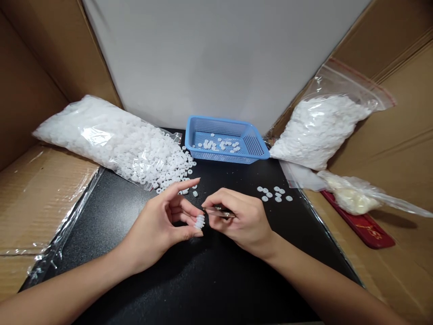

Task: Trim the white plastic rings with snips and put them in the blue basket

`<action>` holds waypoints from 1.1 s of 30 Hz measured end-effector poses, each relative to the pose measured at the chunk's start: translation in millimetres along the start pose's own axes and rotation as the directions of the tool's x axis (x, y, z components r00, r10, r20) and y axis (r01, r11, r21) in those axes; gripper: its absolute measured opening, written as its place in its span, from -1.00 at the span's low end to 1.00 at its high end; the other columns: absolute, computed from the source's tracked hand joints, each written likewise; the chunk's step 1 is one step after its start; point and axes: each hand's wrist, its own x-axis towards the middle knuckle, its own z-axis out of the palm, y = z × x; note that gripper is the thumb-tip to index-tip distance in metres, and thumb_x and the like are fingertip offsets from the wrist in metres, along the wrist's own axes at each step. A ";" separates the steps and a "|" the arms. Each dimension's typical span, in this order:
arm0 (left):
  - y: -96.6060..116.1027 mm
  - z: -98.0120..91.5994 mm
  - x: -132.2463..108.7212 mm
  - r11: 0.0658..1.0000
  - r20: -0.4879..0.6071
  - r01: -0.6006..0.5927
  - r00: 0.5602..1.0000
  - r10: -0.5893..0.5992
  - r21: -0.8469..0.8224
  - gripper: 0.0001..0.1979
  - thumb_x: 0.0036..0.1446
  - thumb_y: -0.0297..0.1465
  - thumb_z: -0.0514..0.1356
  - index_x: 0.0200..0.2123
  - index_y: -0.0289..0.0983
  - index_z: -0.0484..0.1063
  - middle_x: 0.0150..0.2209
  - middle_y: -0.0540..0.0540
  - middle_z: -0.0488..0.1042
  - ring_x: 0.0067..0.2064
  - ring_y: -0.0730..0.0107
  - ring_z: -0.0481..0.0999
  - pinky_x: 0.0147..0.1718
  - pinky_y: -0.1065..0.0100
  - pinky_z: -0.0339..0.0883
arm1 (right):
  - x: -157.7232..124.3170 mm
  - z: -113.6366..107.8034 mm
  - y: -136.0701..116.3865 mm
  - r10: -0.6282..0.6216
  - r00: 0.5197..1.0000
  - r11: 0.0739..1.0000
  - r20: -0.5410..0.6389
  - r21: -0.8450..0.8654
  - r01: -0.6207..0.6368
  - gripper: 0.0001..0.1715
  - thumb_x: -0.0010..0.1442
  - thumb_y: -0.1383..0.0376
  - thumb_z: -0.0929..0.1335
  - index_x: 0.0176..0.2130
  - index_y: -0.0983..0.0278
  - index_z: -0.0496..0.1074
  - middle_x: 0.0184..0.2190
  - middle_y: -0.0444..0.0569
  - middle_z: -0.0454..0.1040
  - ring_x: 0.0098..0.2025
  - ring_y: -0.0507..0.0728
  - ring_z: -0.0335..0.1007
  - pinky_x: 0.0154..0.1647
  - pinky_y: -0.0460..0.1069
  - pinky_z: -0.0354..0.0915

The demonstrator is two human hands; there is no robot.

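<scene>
Speckled black tabletop, hands, stacked translucent discs

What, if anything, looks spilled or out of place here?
Small white rings lie loose on the black tabletop beside the big clear bag at left; they look spilled, though that may be deliberate. No damage stands out.

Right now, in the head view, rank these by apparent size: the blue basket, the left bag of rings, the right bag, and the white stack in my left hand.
1. left bag of rings
2. right bag
3. blue basket
4. white stack in your left hand, smallest despite being nearest the camera
</scene>
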 end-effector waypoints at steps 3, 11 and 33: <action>0.5 -0.1 0.2 1.000 0.006 -0.018 1.000 0.018 -0.016 -0.24 -0.14 -0.62 0.45 0.17 -0.25 0.38 -0.35 0.06 0.63 -0.36 0.48 0.61 -0.26 0.45 0.55 | 1.0 -1.3 2.8 0.001 1.000 0.998 -0.011 0.064 -0.001 -0.85 0.25 0.47 0.35 -0.26 0.25 0.49 -0.41 -0.11 0.57 -0.44 0.00 0.47 -0.43 -0.12 0.35; -1.1 -2.3 1.2 0.999 -0.001 -0.033 0.999 0.033 0.015 -0.27 -0.09 -0.59 0.46 0.18 -0.25 0.38 -0.33 0.02 0.64 -0.34 0.46 0.61 -0.25 0.43 0.55 | 2.2 -4.1 3.8 0.015 1.000 0.996 -0.014 0.088 -0.013 -0.80 0.18 0.53 0.36 -0.27 0.26 0.50 -0.42 -0.12 0.56 -0.46 -0.01 0.46 -0.46 -0.13 0.35; -1.3 -0.8 -1.9 0.961 -0.066 -0.197 0.975 0.213 0.195 -0.38 -0.02 -0.55 0.43 0.15 -0.21 0.45 -0.34 0.05 0.63 -0.28 0.43 0.63 -0.21 0.44 0.56 | -2.6 4.2 -3.0 0.044 0.999 0.994 0.002 0.099 -0.044 -0.88 0.28 0.46 0.38 -0.22 0.26 0.50 -0.37 -0.06 0.58 -0.39 0.04 0.51 -0.39 -0.10 0.40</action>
